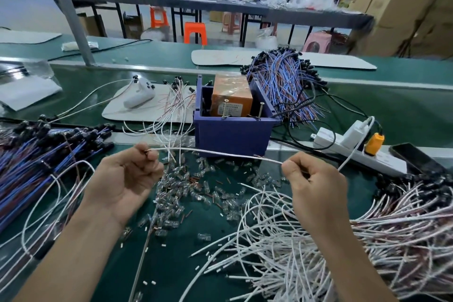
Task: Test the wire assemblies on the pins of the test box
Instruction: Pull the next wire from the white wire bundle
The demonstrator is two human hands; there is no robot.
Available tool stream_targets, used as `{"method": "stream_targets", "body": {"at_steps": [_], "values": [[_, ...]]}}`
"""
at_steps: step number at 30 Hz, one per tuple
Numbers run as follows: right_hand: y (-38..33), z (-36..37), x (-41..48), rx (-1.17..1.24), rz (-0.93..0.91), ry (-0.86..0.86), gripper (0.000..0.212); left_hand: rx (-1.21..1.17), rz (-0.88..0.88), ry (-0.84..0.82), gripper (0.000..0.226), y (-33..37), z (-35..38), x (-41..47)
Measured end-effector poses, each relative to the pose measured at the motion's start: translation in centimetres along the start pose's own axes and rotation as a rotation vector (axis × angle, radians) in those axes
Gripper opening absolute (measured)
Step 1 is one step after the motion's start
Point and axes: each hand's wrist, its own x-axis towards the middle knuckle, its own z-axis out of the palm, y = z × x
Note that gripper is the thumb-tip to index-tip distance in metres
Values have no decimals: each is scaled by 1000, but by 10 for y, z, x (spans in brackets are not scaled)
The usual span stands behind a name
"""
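Workshop room: cardboard cartons [392, 7] stacked at the back, long tables, orange stools [196, 32]. Green bench mat [404, 110] underfoot of everything, heavily cluttered. Blue wire bundles at left [31, 167] and behind the box [282, 81]. White wire pile [282, 240] at lower right, clear connector housings [186, 191] scattered in the middle, power strip [355, 149] and phone [416, 157] at right.

The test box [232, 135], a blue bin with an orange unit [231, 98] inside, sits straight ahead, beyond both hands and roughly between them. Two upright pins [225, 109] stand along its front rim.

One white wire assembly [215, 153] is stretched between the hands. Its long axis runs left to right, about parallel to the box's front wall, just in front of it and below the pins.

The left hand [127, 174] pinches the wire's left end with curled fingers. The right hand [316, 184] pinches near the right end, and the rest of the wire trails off to the right.

The right hand is nearer the pins. Judgement: both ends need lifting forward and up onto the rim, and the left has further to travel.
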Motion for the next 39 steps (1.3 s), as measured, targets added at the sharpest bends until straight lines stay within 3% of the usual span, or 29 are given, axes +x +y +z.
{"method": "stream_targets", "body": {"at_steps": [3, 10, 14, 26, 32, 36, 39], "values": [[1, 1, 1, 8, 5, 6, 31, 60, 59, 72, 19, -3, 7, 0], [2, 2, 1, 52, 0, 14, 29, 131, 92, 61, 18, -2, 4, 0], [5, 1, 2, 97, 13, -37, 25, 93, 40, 134, 23, 1, -5, 4], [0, 5, 0, 184, -14, -62, 28, 69, 176, 332, 31, 3, -4, 7], [0, 3, 0, 123, -47, -1, 25, 460, 318, 255, 14, 8, -11, 2], [-1, 3, -3, 146, -61, 3, 22, 838, 454, 113, 30, -5, 2, -10], [-3, 3, -2, 140, -112, 25, 22, 1088, 389, 14, 38, -17, 11, -15]]}}
